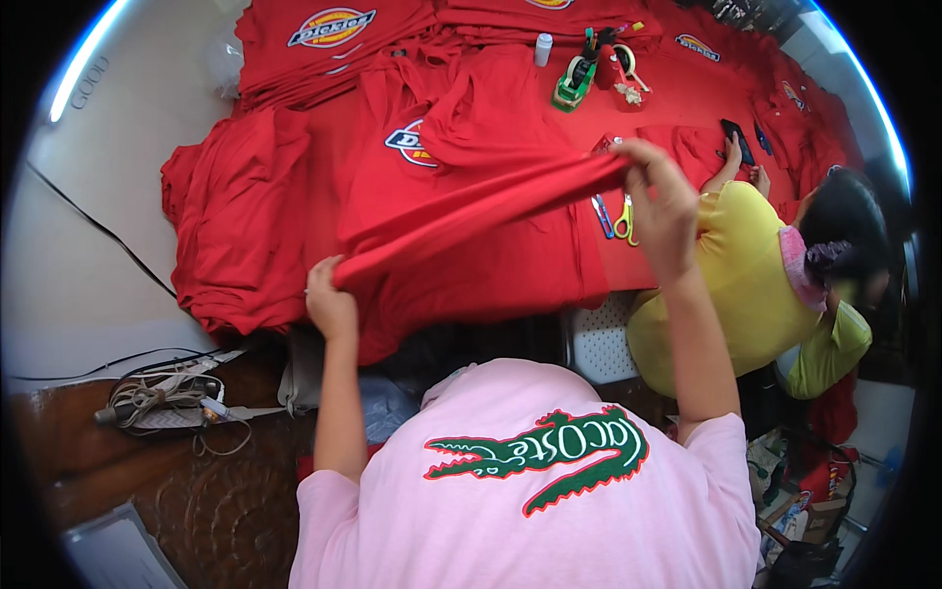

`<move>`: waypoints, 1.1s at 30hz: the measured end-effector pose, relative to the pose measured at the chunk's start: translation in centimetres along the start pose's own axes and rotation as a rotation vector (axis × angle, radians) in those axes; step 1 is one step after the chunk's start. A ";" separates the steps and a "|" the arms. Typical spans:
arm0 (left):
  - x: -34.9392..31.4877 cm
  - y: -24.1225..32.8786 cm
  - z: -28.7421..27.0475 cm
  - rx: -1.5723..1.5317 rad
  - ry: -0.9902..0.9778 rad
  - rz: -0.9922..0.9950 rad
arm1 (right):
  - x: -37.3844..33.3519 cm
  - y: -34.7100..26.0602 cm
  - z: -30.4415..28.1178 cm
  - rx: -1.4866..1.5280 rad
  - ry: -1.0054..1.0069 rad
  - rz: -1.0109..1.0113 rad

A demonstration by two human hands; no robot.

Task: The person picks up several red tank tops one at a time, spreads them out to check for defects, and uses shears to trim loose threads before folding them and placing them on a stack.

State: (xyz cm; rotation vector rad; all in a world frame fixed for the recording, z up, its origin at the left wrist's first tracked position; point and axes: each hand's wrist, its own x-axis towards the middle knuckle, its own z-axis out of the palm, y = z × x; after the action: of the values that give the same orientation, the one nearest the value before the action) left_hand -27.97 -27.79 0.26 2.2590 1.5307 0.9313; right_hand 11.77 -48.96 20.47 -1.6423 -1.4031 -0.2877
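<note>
A red T-shirt with a printed badge on its chest is stretched between my two hands over the table. My left hand pinches its near left edge. Farther right and higher, my right hand grips the other end, pulling the cloth into long taut folds. The rest of the shirt lies spread on the table beneath. Close to my right hand lie yellow-handled scissors and a small blue thread snipper.
Piled red shirts stand at the left, with a folded stack behind. A green tape dispenser, a red tape dispenser and a white bottle sit at the back. A person in yellow holds a phone on the right. Coiled cables lie lower left.
</note>
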 end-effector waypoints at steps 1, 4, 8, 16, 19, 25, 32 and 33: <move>1.4 -1.1 -1.5 -0.089 0.059 -0.058 | 1.4 -0.4 -0.7 0.064 0.049 0.069; 5.9 -4.8 -6.3 -0.605 -0.271 -0.430 | 5.2 -1.6 -2.3 0.399 0.205 0.314; 8.3 8.2 -9.4 -0.752 -0.288 0.045 | 6.8 -3.3 -0.8 0.215 -0.074 0.265; 8.4 20.3 -4.9 -0.472 -0.193 0.202 | 8.8 -14.3 3.8 0.088 -0.148 -0.062; 11.0 12.0 -5.3 0.033 -0.135 0.146 | 12.5 -12.2 -2.4 -0.092 0.076 -0.194; 21.6 -0.2 -17.9 -0.630 -0.303 -0.340 | 14.6 -12.0 -13.9 0.337 0.045 0.238; 23.6 12.1 -42.2 -0.483 -0.227 0.527 | 16.1 -18.3 -19.6 0.198 0.286 -0.071; 24.8 11.3 -45.8 -0.284 -0.159 0.785 | 16.0 -18.2 -19.6 0.113 0.252 -0.167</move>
State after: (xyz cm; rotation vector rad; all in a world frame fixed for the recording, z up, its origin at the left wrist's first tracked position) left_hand -42.68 -16.42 50.23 2.6404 0.3740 1.0196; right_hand 8.34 -54.69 50.89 -1.3484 -1.3393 -0.4864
